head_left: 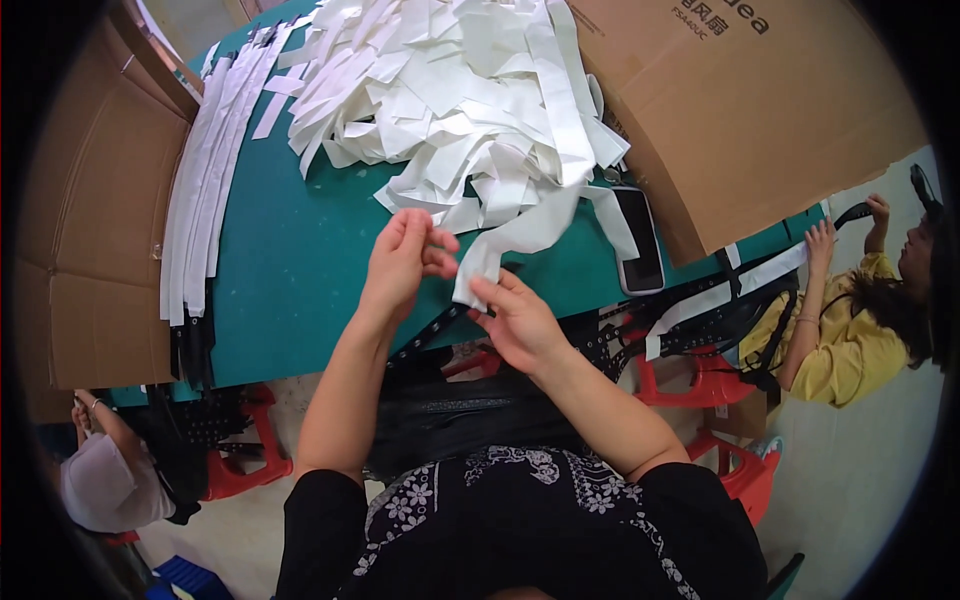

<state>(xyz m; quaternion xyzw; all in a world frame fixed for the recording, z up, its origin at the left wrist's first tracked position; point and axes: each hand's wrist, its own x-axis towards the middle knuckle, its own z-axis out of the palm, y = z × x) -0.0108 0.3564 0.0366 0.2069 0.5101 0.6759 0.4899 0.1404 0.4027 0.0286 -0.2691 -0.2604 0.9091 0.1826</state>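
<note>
My right hand pinches the lower end of a long white fabric-like strip between thumb and fingers. The strip runs up and right into a big heap of white strips. A black strap with metal eyelets meets the strip's end at my right fingers; whether it sits inside the strip is hidden. Just left of it my left hand is raised above the table, its fingers loosely bent and apart, with nothing visible in them.
On the green table, white-covered black straps lie stacked at left. A phone rests beside a large cardboard box; another box stands at far left. A person in yellow handles a strap at right; another person sits at left.
</note>
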